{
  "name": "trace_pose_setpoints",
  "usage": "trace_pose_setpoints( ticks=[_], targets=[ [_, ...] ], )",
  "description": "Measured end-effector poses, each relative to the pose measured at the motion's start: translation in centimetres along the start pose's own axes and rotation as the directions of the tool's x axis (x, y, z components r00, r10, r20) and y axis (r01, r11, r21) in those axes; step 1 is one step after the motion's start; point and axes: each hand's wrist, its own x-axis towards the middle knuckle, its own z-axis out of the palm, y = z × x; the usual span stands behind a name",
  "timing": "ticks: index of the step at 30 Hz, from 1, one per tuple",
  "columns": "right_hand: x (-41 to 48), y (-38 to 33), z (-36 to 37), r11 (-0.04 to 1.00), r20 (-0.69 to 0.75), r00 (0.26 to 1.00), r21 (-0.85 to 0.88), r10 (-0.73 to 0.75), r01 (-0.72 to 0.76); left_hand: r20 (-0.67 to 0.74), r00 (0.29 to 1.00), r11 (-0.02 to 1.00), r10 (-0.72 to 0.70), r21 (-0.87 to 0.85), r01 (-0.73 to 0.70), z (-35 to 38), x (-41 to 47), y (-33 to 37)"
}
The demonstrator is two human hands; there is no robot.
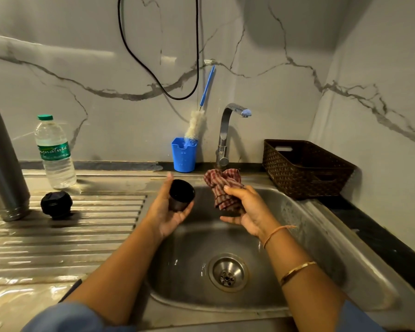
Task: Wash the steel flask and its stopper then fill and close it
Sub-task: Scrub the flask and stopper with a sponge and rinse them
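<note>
The steel flask [3,168] stands upside down on the ribbed drainboard at the far left. Its black stopper [56,204] rests on the drainboard just right of it. My left hand [168,212] holds a black cup-shaped cap [181,197] over the sink's left edge, its open mouth facing up toward me. My right hand [247,212] grips a red checked cloth [223,188] above the sink basin, a short way right of the cap. Cloth and cap are apart.
A steel sink [297,226] with a drain [228,273] lies below my hands. The tap [225,135] stands behind and is not running. A water bottle [55,152], a blue cup [184,155] holding a bottle brush [197,123], and a brown basket [304,168] line the back.
</note>
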Motion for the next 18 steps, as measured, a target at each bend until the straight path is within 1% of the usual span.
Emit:
trace_pose_setpoints(
  ticks=[1,2,3,4,5,6,7,8,10,11,12,13,14,15,16,18],
  targets=[
    [-0.1,-0.1,0.2,0.998,0.017,0.999,0.064,-0.03,0.029,0.031,0.999,1.0,-0.015,0.008,0.015,0.2,-0.1,-0.1],
    [-0.3,-0.2,0.5,0.994,0.016,0.997,0.083,-0.073,0.071,0.055,0.998,0.999,-0.034,0.018,0.033,0.5,-0.2,-0.3],
    [-0.4,-0.1,0.8,0.99,-0.008,0.99,0.004,-0.143,0.143,0.062,0.996,0.998,-0.067,0.022,0.065,0.7,-0.3,-0.4],
    [-0.6,0.0,1.1,0.961,-0.019,0.972,-0.152,-0.236,0.23,0.052,0.994,0.995,-0.099,0.029,0.097,0.9,-0.2,-0.5],
    [-0.8,0.1,1.4,0.894,0.004,0.943,-0.317,-0.331,0.316,0.027,0.993,0.993,-0.116,0.04,0.115,0.9,0.0,-0.5],
    [-1.1,0.2,1.8,0.796,0.06,0.903,-0.449,-0.426,0.406,0.003,0.993,0.991,-0.122,0.058,0.122,0.9,0.2,-0.5],
    [-1.5,0.5,2.3,0.688,0.146,0.85,-0.526,-0.506,0.5,-0.019,0.993,0.99,-0.112,0.079,0.114,0.7,0.4,-0.4],
    [-1.8,1.1,2.8,0.584,0.244,0.789,-0.557,-0.564,0.59,-0.031,0.995,0.99,-0.098,0.1,0.1,0.5,0.6,-0.5],
    [-2.3,2.7,4.2,0.362,0.425,0.672,-0.605,-0.607,0.71,-0.016,0.998,0.986,-0.06,0.155,0.062,0.4,0.2,-0.8],
    [-2.5,3.4,4.9,0.206,0.495,0.626,-0.661,-0.603,0.721,0.017,0.999,0.98,-0.032,0.198,0.028,0.5,-0.3,-1.0],
    [-2.3,4.1,5.4,0.014,0.549,0.561,-0.707,-0.62,0.707,0.053,0.999,0.971,0.006,0.24,-0.018,0.6,-0.7,-1.1],
    [-2.1,4.4,5.6,-0.155,0.583,0.494,-0.733,-0.644,0.663,0.084,0.996,0.958,0.033,0.28,-0.056,0.9,-1.3,-1.1],
    [-1.8,4.3,5.7,-0.226,0.574,0.45,-0.753,-0.684,0.618,0.122,0.991,0.938,0.053,0.334,-0.091,1.0,-1.8,-1.1],
    [-1.7,3.7,5.6,-0.209,0.519,0.434,-0.784,-0.736,0.584,0.162,0.985,0.899,0.061,0.42,-0.125,1.2,-2.1,-1.1],
    [-1.6,2.9,5.3,-0.121,0.442,0.465,-0.811,-0.767,0.572,0.186,0.98,0.831,0.065,0.533,-0.156,1.4,-2.2,-1.4],
    [-1.2,1.4,4.3,0.137,0.289,0.579,-0.803,-0.762,0.581,0.222,0.974,0.662,0.047,0.723,-0.197,1.5,-2.1,-1.8]
  ],
)
